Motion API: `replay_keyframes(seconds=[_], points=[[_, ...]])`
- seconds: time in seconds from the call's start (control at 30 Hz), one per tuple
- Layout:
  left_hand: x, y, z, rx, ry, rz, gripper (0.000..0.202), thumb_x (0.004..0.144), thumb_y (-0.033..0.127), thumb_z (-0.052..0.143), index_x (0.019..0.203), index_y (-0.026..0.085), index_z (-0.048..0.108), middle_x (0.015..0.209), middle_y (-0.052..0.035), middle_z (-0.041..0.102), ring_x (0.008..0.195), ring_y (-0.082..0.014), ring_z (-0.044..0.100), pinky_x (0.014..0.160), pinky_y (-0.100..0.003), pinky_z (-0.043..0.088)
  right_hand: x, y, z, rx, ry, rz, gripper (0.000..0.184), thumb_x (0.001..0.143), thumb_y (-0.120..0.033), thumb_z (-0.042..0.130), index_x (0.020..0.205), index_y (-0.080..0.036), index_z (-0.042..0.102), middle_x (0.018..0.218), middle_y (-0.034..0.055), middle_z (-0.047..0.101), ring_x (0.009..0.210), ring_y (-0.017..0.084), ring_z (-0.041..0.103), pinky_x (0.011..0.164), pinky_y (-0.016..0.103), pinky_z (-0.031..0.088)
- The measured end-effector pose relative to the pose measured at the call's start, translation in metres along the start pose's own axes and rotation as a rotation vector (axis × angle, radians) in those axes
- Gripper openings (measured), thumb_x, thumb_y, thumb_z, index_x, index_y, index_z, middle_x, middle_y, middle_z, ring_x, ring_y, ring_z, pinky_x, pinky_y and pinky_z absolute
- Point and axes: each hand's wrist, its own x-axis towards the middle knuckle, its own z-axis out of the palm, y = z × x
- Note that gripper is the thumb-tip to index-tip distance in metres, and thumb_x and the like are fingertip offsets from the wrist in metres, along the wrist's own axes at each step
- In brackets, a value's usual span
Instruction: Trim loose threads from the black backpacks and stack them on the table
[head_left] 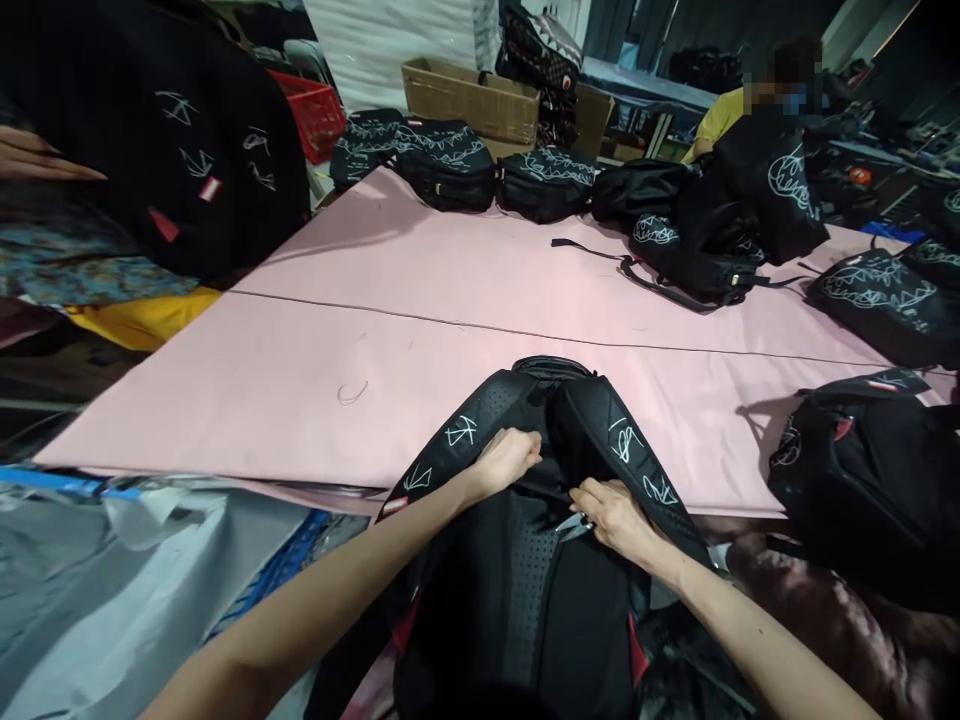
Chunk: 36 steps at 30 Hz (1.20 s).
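A black backpack (480, 600) lies in front of me, back panel up, hanging partly over the table's near edge. White scribbles mark its two padded shoulder straps (615, 430). My left hand (510, 460) is closed on the backpack's cloth between the straps, though its fingertips are partly hidden. In my right hand (615, 515) are small thread snips (574, 527), their blades sticking out to the left. That hand is closed and rests against the backpack beside the right strap, just below my left hand.
Pink cloth (300, 380) covers the table. Several black backpacks (544, 183) line its far edge, and another backpack (862, 480) sits at right. Across the table is a person in yellow (720, 120). At left, another person's hand (45, 160) touches a black backpack (225, 130). A cardboard box (469, 100) stands behind.
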Motion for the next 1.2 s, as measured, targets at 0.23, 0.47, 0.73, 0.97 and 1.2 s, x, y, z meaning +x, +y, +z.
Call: replay_keyframes(seconds=[0.23,0.47,0.73,0.97,1.2], points=[[0.026,0.007,-0.005,0.275,0.008,0.537,0.015,0.077,0.018,0.06,0.092,0.021,0.059,0.089,-0.0024,0.059,0.072,-0.0149,0.057,0.054,-0.023,0.032,0.005,0.011,0.01,0.036,-0.054,0.007,0.013,0.086,-0.013,0.045,0.084,-0.015,0.058,0.074,0.0024,0.054,0.064,0.013,0.054,0.06,0.025,0.035],[0.049,0.011,0.002,0.315,-0.089,0.652,0.012,0.077,0.017,0.056,0.068,0.016,0.063,0.076,-0.0042,0.061,0.059,-0.0136,0.053,0.048,-0.024,0.027,0.014,0.015,0.002,0.003,-0.134,-0.001,0.015,0.087,-0.014,0.046,0.08,-0.015,0.059,0.074,0.0026,0.055,0.064,0.014,0.056,0.061,0.026,0.037],[0.026,-0.001,0.002,-0.088,0.042,0.054,0.02,0.079,0.013,0.044,0.076,0.016,0.064,0.076,-0.0039,0.063,0.068,-0.0141,0.058,0.06,-0.022,0.036,0.044,0.045,-0.026,0.172,0.016,0.188,0.039,0.083,-0.032,0.056,0.117,-0.016,0.048,0.102,0.0092,0.058,0.093,0.021,0.057,0.079,0.03,0.044],[0.021,-0.003,0.0,-0.214,0.027,-0.105,0.017,0.075,0.013,0.049,0.076,0.015,0.066,0.065,-0.0014,0.061,0.06,-0.0124,0.057,0.059,-0.02,0.039,0.087,0.067,-0.034,-0.056,-0.182,0.148,0.009,0.081,-0.024,0.06,0.088,-0.018,0.06,0.09,0.0054,0.059,0.085,0.019,0.054,0.074,0.03,0.033],[0.016,-0.004,-0.001,-0.269,0.071,-0.117,0.017,0.072,0.012,0.05,0.074,0.014,0.066,0.082,-0.0043,0.06,0.067,-0.013,0.056,0.065,-0.023,0.042,0.105,0.068,-0.012,-0.077,-0.238,-0.044,0.008,0.079,-0.024,0.062,0.084,-0.018,0.065,0.087,0.0035,0.058,0.08,0.017,0.052,0.076,0.031,0.029]])
